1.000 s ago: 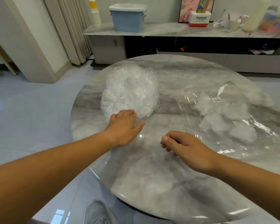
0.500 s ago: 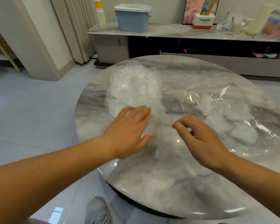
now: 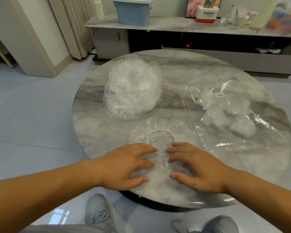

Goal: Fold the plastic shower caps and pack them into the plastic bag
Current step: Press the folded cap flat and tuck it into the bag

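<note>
A single clear shower cap (image 3: 160, 132) lies spread flat on the round marble table (image 3: 200, 69), near its front edge. My left hand (image 3: 124, 165) and my right hand (image 3: 195, 167) rest side by side on the cap's near edge, fingers spread and pressing it down. Behind the cap sits a heap of crumpled clear shower caps (image 3: 133, 88). To the right lies the clear plastic bag (image 3: 230, 111) with a small white label, holding several folded caps.
The table's front rim is just under my wrists, with my grey shoes (image 3: 97, 214) on the tiled floor below. A low cabinet (image 3: 175, 26) at the back carries a blue bin (image 3: 133, 10), paper cups and boxes. Curtains hang at the back left.
Both hands pulled back from the heap toward the front edge, drawing one cap out with them. That cap now lies spread flat under my fingers.
</note>
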`<state>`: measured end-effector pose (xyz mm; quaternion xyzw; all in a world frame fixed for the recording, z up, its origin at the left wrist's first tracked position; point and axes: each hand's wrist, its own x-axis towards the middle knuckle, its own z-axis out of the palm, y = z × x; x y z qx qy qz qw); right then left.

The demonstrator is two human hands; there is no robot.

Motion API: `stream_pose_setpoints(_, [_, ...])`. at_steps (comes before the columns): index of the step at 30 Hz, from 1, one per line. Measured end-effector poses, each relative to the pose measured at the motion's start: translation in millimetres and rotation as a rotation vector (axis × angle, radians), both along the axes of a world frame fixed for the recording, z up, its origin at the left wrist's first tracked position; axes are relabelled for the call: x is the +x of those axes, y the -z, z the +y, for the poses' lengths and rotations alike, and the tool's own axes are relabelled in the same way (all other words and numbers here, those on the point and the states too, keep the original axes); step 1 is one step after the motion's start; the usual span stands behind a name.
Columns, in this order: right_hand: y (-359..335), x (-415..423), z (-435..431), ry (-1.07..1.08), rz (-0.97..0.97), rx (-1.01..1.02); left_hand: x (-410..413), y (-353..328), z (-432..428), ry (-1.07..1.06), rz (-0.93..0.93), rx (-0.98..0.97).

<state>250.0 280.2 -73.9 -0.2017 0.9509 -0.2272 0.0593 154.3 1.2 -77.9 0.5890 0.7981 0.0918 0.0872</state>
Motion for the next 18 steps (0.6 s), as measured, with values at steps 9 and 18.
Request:
stream_pose_setpoints(9, [-2,-3,-2,-0.064,-0.059,0.001,-7,-1,2,0.030,-0.037,-0.015])
stream_pose_setpoints(18, [1,-1,2,0.076,-0.013,-0.068,-17,5,7,-0.234,-0.287,0.175])
